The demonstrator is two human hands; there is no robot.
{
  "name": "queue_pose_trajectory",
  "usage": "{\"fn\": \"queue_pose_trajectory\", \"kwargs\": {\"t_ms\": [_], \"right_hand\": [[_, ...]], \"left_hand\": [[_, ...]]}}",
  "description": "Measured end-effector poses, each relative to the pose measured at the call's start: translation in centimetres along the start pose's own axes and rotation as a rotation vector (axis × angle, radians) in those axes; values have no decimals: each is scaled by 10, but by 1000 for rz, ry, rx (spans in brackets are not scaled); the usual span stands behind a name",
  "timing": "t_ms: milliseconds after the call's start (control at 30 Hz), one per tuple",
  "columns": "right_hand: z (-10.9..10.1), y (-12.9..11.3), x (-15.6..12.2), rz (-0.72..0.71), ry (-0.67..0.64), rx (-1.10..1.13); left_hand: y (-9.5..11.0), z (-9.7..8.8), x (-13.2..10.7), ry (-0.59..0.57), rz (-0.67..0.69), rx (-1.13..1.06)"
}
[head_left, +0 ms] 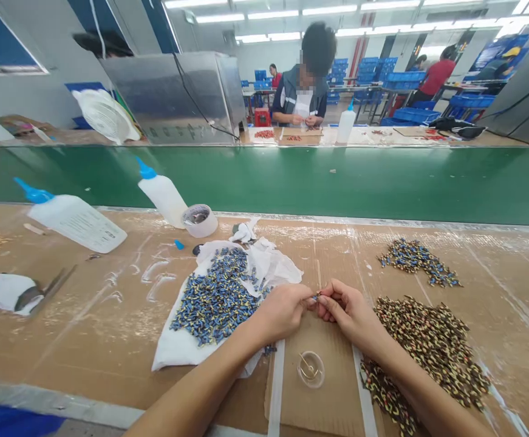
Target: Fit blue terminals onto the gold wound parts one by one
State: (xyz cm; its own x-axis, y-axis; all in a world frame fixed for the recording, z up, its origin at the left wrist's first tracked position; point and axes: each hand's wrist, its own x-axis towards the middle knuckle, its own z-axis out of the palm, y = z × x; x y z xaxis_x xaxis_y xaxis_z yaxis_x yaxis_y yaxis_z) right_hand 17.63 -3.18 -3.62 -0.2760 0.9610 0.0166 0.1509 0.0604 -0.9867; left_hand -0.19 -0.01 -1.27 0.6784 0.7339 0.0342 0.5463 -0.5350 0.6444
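My left hand (283,308) and my right hand (347,308) meet fingertip to fingertip above a taped cardboard piece (321,403). Pinched in my left fingers is a tiny blue part (314,298); my right fingers are closed right against it, and what they hold is mostly hidden. Left of the hands, a heap of small blue, yellow and black parts (218,294) lies on a white bag (170,346). Under and beside my right forearm spreads a heap of small dark and yellowish curved parts (428,346). Below the hands sits a small clear round dish (311,370) with a thin stick in it.
Two white squeeze bottles with blue tips, one lying (79,223) and one leaning (164,197), are at left near a tape roll (200,221). A smaller blue-and-yellow pile (419,261) lies at right. Beyond the green belt (291,182), a person (303,91) works.
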Motion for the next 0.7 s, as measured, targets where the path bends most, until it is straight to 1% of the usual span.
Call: {"fn": "queue_pose_trajectory", "kwargs": {"t_ms": [33, 67, 100, 133, 167, 233, 267, 333, 367, 433, 500, 567, 633, 700], "right_hand": [[-6, -1, 1, 11, 7, 17], [-14, -1, 2, 18, 40, 12], [-26, 0, 4, 17, 107, -20], [-41, 3, 6, 9, 226, -88], [-59, 8, 9, 7, 373, -182], [-94, 20, 14, 38, 713, -405], [-111, 25, 16, 82, 806, -502], [-136, 33, 19, 143, 854, -607], [-144, 34, 19, 161, 856, -634], [-151, 34, 19, 168, 869, -666], [-151, 30, 16, 161, 904, -682], [-146, 22, 12, 141, 925, -657], [-140, 14, 8, 111, 912, -599], [-132, 5, 6, 68, 876, -520]], "left_hand": [[1, -9, -2, -13, 1, -50], [0, -19, -5, -14, -8, -102], [-2, -31, -9, -1, -34, -151], [-6, -43, -13, 63, -84, -172], [-11, -55, -17, 145, -149, -134], [-23, -75, -25, 276, -265, 23], [-30, -81, -27, 307, -313, 102], [-40, -85, -29, 288, -394, 222], [-42, -83, -28, 264, -427, 263], [-44, -74, -26, 239, -491, 350], [-42, -64, -23, 236, -531, 449], [-39, -58, -23, 230, -533, 516], [-39, -58, -24, 213, -507, 507], [-40, -63, -25, 224, -478, 453]]}}
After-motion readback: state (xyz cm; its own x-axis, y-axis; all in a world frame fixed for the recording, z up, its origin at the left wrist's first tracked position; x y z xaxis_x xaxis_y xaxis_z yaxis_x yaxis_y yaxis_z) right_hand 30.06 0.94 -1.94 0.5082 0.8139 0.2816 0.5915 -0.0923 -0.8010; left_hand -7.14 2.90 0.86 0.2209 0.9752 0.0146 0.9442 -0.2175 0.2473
